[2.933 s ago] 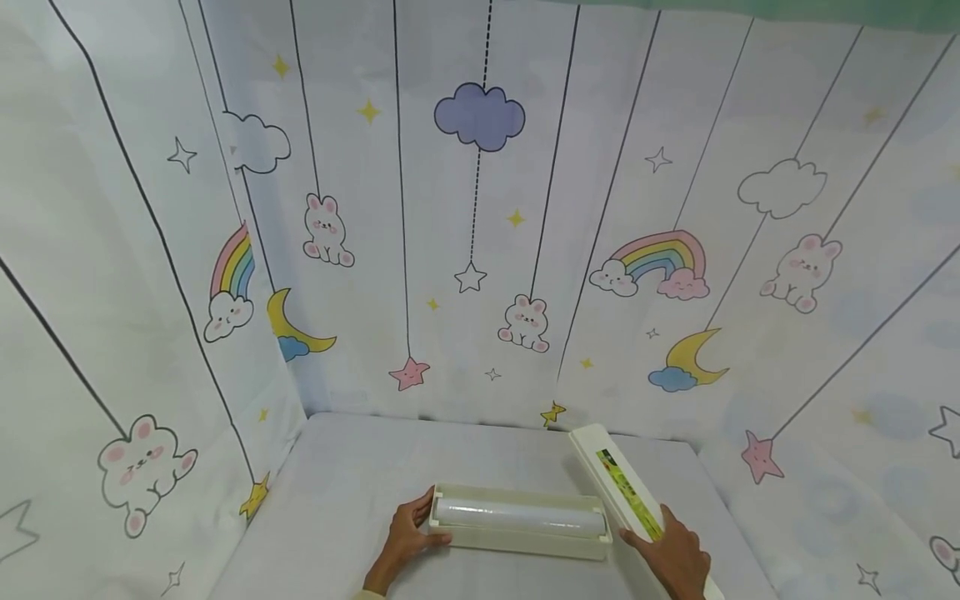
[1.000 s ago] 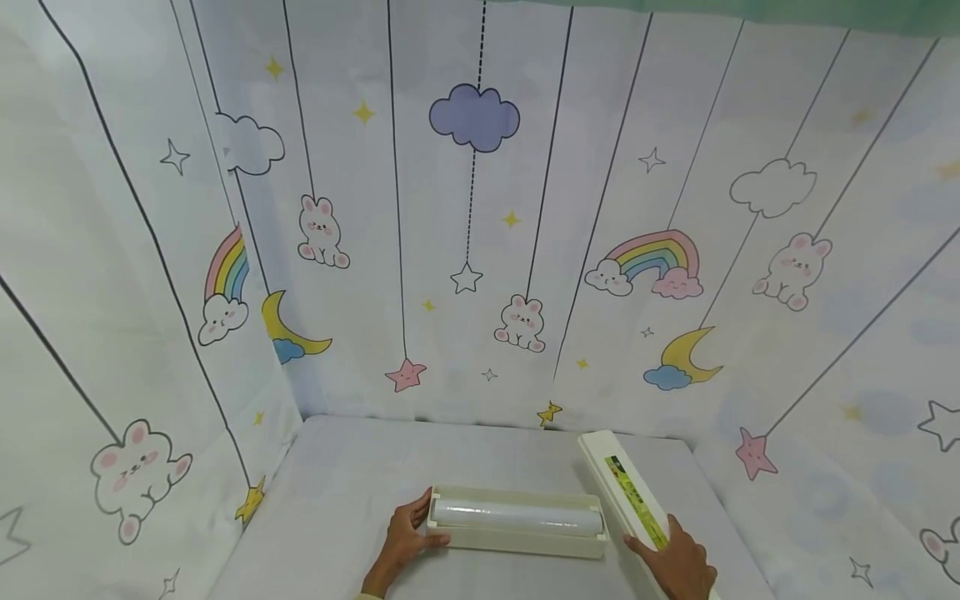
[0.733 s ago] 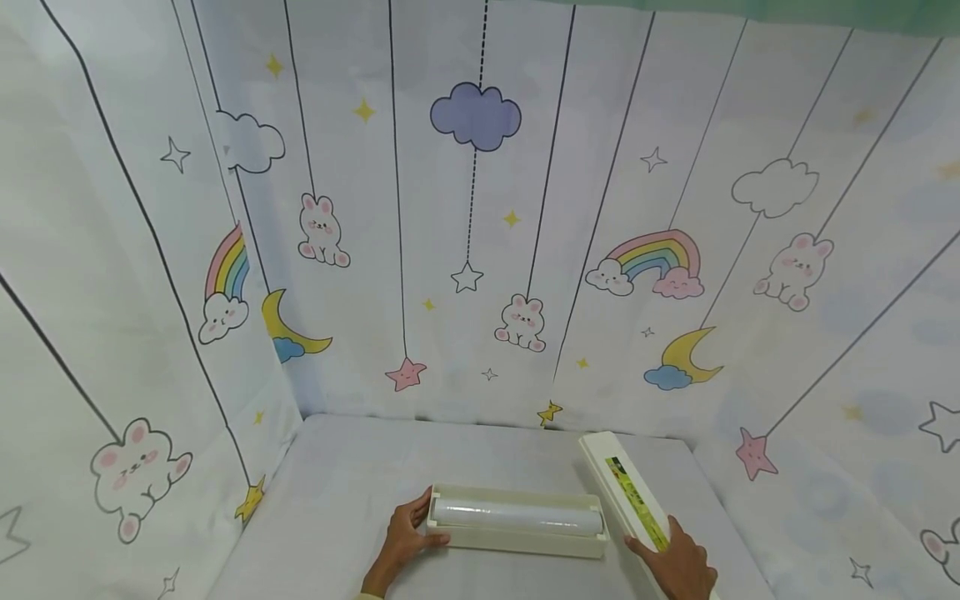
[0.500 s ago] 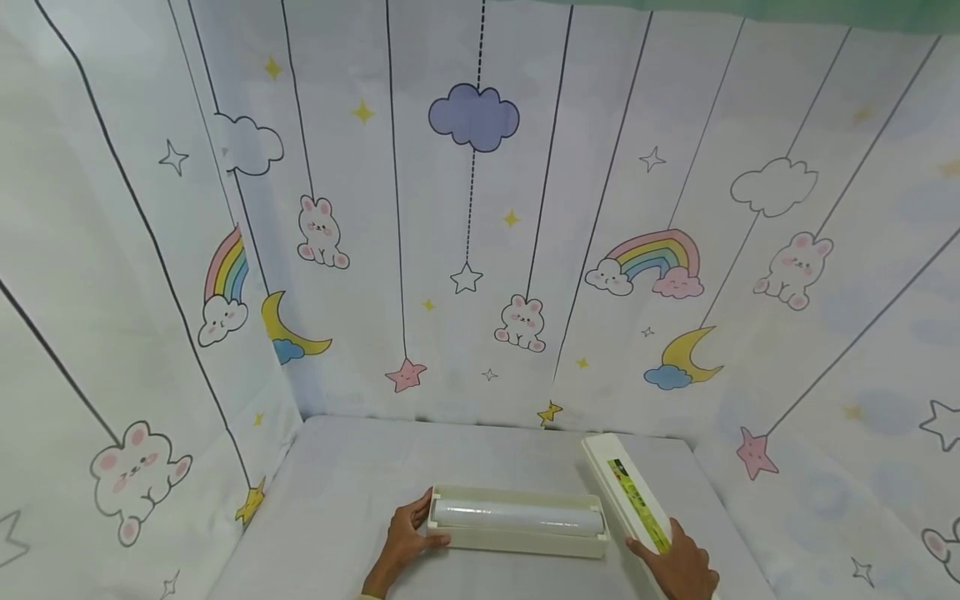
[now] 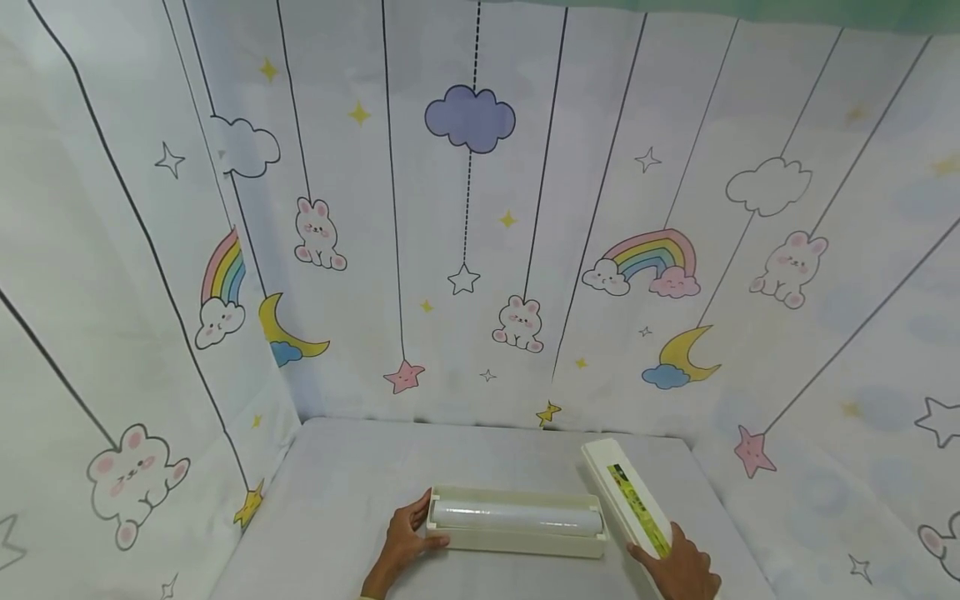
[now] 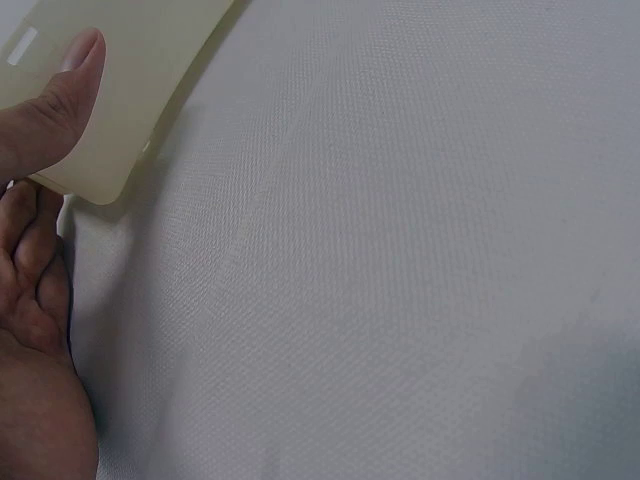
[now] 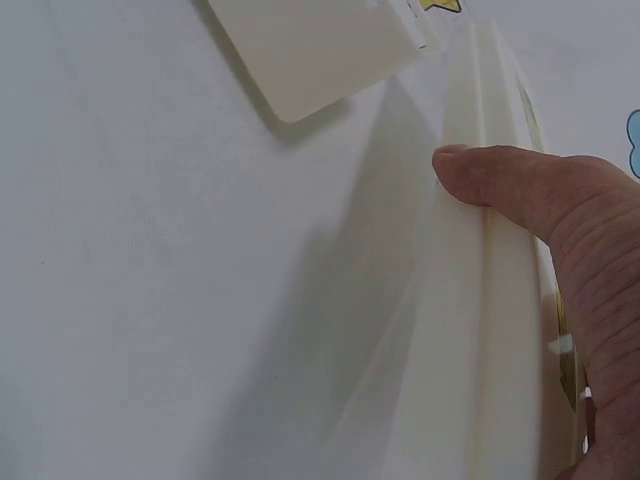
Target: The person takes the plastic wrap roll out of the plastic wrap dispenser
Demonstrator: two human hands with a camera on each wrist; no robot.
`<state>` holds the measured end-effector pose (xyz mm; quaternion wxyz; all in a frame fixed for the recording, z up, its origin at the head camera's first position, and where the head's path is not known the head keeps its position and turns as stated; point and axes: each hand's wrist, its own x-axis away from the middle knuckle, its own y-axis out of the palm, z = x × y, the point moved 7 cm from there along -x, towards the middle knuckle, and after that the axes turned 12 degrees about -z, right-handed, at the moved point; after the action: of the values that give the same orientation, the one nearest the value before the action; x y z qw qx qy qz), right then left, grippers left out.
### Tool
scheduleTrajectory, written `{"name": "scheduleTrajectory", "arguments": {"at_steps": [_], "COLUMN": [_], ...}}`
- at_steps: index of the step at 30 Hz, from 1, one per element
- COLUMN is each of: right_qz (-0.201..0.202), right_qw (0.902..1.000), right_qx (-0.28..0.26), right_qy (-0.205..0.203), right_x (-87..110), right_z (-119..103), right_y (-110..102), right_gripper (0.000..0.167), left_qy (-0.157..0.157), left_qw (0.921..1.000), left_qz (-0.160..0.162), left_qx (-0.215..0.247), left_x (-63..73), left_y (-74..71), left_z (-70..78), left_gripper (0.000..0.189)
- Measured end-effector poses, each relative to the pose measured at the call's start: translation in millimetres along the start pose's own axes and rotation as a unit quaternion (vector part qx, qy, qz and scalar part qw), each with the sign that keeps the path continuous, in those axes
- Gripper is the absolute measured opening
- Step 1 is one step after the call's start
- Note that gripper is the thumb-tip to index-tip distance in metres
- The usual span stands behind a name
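A cream plastic box [image 5: 517, 545] lies lengthwise on the table, open at the top. Inside it sits a shiny roll of plastic wrap [image 5: 517, 517]. My left hand [image 5: 405, 537] grips the box's left end, thumb on the front wall and fingers round the far side; the left wrist view shows the thumb [image 6: 85, 75] flat on that wall. To the right, my right hand [image 5: 682, 567] holds a long white lid [image 5: 618, 475] with a yellow-green label, slanted beside the box. In the right wrist view the thumb [image 7: 490, 175] presses along the lid's edge.
A white-covered table [image 5: 337, 467] carries the box. White cloth walls [image 5: 360, 292] printed with bunnies, clouds, rainbows and stars enclose it at the back and both sides. A green strip [image 5: 750, 12] runs along the top.
The lid in my right hand has shifted slightly to the right and nearer to me, away from the box. My left hand and the box stay in place. The head view has turned a little.
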<state>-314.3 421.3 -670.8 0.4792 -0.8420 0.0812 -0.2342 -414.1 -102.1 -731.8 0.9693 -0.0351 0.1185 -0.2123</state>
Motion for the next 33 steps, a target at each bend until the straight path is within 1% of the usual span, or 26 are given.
{"name": "scheduleTrajectory", "arguments": {"at_steps": [6,8,13,16,20,24,27,31,33], "right_qz": [0.000,-0.002,-0.004,-0.008,-0.011,-0.010,-0.014,-0.025,-0.029], "right_qw": [1.0000,1.0000,0.9999,0.9999,0.9998,0.9998,0.9997,0.9994,0.9993], "right_qx": [-0.003,-0.007,-0.015,-0.014,-0.014,-0.018,-0.020,-0.019,-0.018], "right_qy": [0.005,0.004,0.000,0.005,0.008,0.006,0.009,0.013,0.015], "right_x": [2.2,4.2,7.6,8.5,9.1,9.3,7.3,3.6,3.6], "right_z": [4,4,5,7,9,10,13,18,18], "right_y": [4,4,4,5,7,8,9,13,13], "right_gripper": [0.123,0.122,0.119,0.122,0.124,0.123,0.124,0.128,0.129], "left_qy": [-0.005,-0.008,-0.022,-0.035,-0.045,-0.032,-0.036,-0.056,-0.059], "left_qw": [1.0000,1.0000,0.9997,0.9991,0.9988,0.9994,0.9993,0.9984,0.9982], "left_qz": [0.007,0.005,-0.003,-0.002,0.003,0.004,0.002,0.006,0.008], "left_qx": [0.000,0.000,0.011,0.024,0.017,-0.011,-0.005,0.006,0.002], "left_x": [0.4,0.7,0.2,-0.2,-0.2,0.1,0.3,-0.3,-0.8], "left_y": [-0.6,-0.4,0.4,0.8,0.5,-0.1,0.0,0.6,0.6], "left_z": [0.4,-0.5,-3.6,-5.1,-6.0,-3.3,-2.3,-2.3,-2.4], "left_gripper": [0.105,0.105,0.107,0.109,0.109,0.105,0.105,0.107,0.107]}}
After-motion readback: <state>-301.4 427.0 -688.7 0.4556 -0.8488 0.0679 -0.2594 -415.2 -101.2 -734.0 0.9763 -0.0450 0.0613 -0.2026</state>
